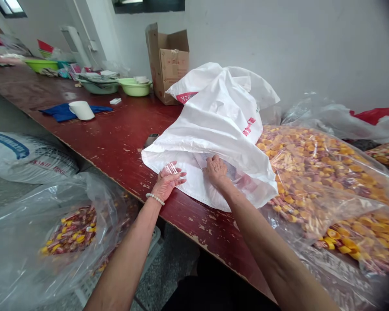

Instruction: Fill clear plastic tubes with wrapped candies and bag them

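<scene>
at sack (214, 114) mouth, right fingers (215, 159) partly hidden

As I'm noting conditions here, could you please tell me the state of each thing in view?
White woven sack: mouth open.
Brown cardboard box: upright, flaps open.
Red wooden table: paint chipped.
Blue cloth: rumpled.
Pale green plastic basin: upright.
Clear plastic bag, left: slack, partly filled.
Clear plastic bag, right: bulging.
White printed sack, floor: bulging.
</scene>
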Motion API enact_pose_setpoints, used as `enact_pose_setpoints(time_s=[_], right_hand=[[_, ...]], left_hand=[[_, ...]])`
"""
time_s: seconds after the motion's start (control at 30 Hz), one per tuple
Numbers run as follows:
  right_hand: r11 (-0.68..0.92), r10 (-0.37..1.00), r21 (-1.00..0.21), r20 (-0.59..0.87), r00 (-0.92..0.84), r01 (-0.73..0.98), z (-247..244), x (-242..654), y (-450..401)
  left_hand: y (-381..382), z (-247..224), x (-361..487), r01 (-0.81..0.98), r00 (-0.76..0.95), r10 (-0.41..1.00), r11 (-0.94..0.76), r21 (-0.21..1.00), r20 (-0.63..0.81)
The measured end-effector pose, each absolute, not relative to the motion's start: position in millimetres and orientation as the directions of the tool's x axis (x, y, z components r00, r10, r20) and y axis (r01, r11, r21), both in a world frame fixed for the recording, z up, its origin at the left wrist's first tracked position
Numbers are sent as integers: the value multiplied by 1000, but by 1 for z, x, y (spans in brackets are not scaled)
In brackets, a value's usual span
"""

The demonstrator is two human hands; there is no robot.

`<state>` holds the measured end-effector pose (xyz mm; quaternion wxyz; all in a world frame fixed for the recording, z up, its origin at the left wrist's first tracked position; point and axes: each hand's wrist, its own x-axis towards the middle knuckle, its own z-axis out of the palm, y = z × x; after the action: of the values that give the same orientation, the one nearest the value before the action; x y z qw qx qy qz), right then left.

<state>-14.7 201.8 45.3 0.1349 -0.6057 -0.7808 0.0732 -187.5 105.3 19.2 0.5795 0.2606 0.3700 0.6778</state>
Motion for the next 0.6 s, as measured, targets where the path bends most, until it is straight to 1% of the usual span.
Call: enact_pose_setpoints(time_s=[0.1,0.17,0.23,0.3,0.37,0.43,0.53,0.6], right_hand=[[225,973,-237,95,-208,945,43,-17,203],[207,977,-234,95,-190,950,47,-20,198],[225,973,-247,115,-202,943,54,-23,190],[313,948,-310,159,-275,898,62,-27,178],[437,899,-407,199,-389,802,68,-33,164],[514,853,-504,218,-474,694,69,-41,150],[518,843,-590,229,-487,619,66,-52,135],[521,845,-605,266,-463,602,64,-58,129]], left_hand=[[105,18,-187,-570,-182,981,-53,820,-63],[106,15,-185,-540,-185,982,-61,839,-47],[108,11,-185,-498,-207,978,-100,861,-7],[109,6,-184,-436,-235,969,-176,883,78],[110,3,-183,-355,-247,956,-240,904,156],[109,4,-182,-285,-224,957,-246,926,186],[108,10,-179,-171,-192,959,-239,956,206],[109,15,-177,-61,-240,940,-264,963,242]])
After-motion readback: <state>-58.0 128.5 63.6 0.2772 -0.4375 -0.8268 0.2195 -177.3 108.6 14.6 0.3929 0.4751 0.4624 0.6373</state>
